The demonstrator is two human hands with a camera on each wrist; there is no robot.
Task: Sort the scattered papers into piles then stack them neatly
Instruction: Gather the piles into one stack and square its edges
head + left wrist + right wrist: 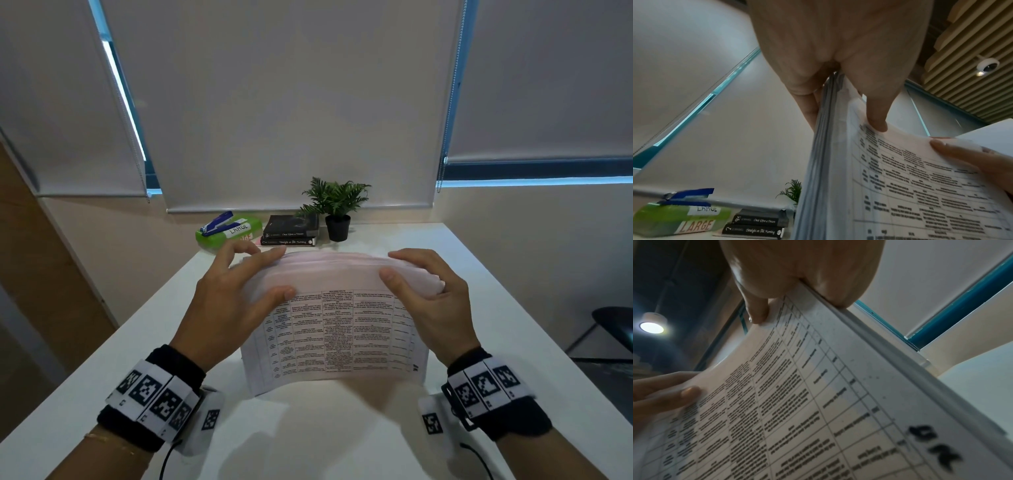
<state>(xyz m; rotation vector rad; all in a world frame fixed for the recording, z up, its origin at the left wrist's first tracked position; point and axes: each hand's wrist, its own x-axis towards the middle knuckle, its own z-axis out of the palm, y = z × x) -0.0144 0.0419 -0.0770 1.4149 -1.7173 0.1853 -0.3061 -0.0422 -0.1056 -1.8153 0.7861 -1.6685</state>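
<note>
A thick stack of papers [339, 335] stands on its lower edge on the white table [513, 308], tilted towards me, its front sheet printed with a table of text. My left hand [239, 291] grips the stack's upper left side, thumb on the front sheet and fingers over the top edge. My right hand [424, 291] grips the upper right side the same way. In the left wrist view the stack's [822, 162] layered edge runs down from my left hand [838, 65]. In the right wrist view my right hand [797, 280] pinches the stack [818, 402] at its top.
At the table's far edge lie a green box [227, 233] labelled LARGE with a blue stapler [215, 222] on it, two dark books [291, 231] and a potted plant [337, 209]. Closed blinds hang behind. A dark chair [613, 325] stands to the right.
</note>
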